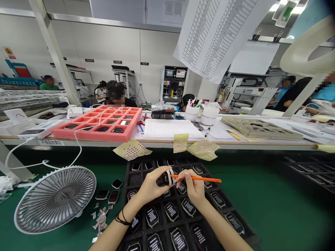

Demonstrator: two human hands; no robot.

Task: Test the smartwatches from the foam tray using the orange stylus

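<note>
Between the thumb and fingers of my left hand (pixel 151 183) is a smartwatch (pixel 165 178), its dark screen facing left and its pale edge toward my other hand. My right hand (pixel 193 186) pinches a thin orange stick (pixel 206 179), whose tip reaches the side of the watch; whether it touches cannot be made out. Both hands are above a black compartment tray (pixel 134 179) that holds several smartwatches, many with lit screens of white text. One such watch (pixel 171 211) lies just below my hands.
A white fan (pixel 65 195) stands left on the green mat (pixel 274 205), beside loose watches (pixel 102 194) and small scraps (pixel 101 219). On the shelf behind are a pink foam tray (pixel 115 137), paper sheets (pixel 171 128) and a grey foam tray (pixel 261 127). Several people sit beyond.
</note>
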